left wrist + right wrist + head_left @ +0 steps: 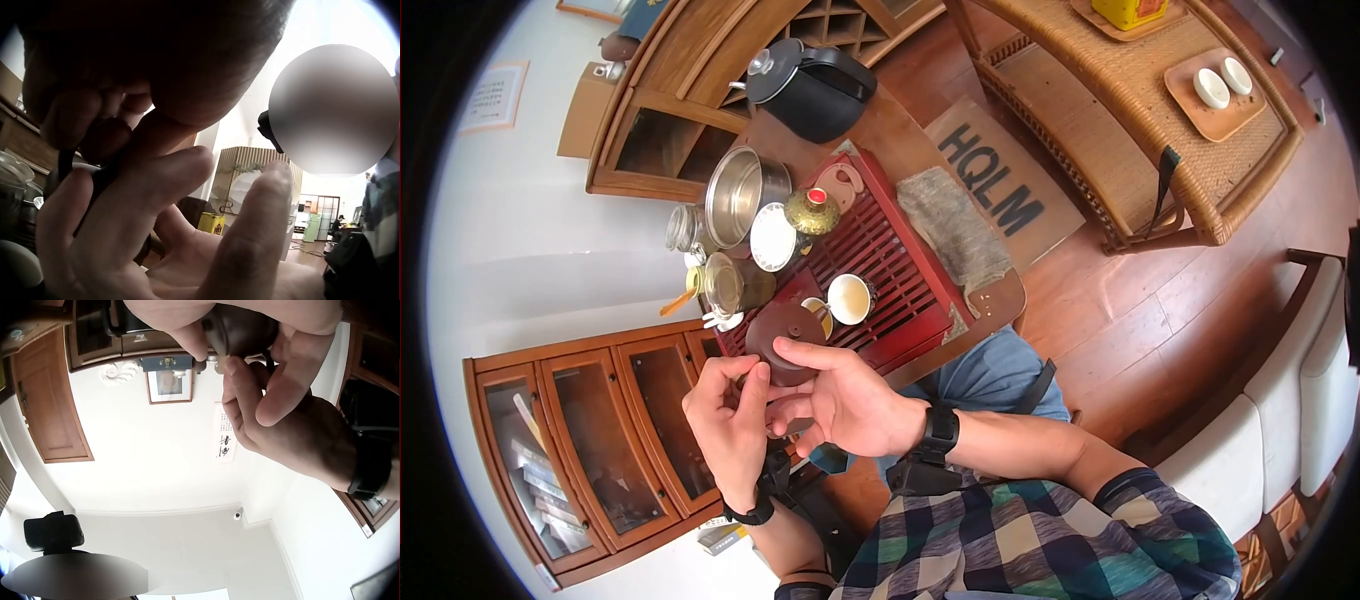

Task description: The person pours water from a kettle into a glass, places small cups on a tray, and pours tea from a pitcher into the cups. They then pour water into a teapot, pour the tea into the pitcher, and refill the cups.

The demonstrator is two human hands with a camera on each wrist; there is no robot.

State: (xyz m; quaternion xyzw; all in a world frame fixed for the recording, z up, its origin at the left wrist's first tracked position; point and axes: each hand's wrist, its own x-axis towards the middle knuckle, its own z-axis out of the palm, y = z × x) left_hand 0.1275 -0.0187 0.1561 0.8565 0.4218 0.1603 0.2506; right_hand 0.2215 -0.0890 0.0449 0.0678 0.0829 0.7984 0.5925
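A dark brown clay teapot (784,328) with a knobbed lid is held up over the near left end of the red slatted tea tray (890,262). My right hand (858,402) grips it, thumb lying along the near side of the lid and the other fingers underneath. From the left, my left hand (728,412) pinches at the pot's near edge with thumb and forefinger. In the right wrist view the teapot (240,331) shows between both hands. Beyond the pot, a white cup (851,299) stands on the tray beside a smaller yellowish cup (818,313).
Along the tray's far left are a white bowl (773,238), a patterned round pot with a red top (812,211), a steel basin (745,197) and glass jars (724,283). A black kettle (815,92) stands behind. A grey cloth (953,235) lies at the right.
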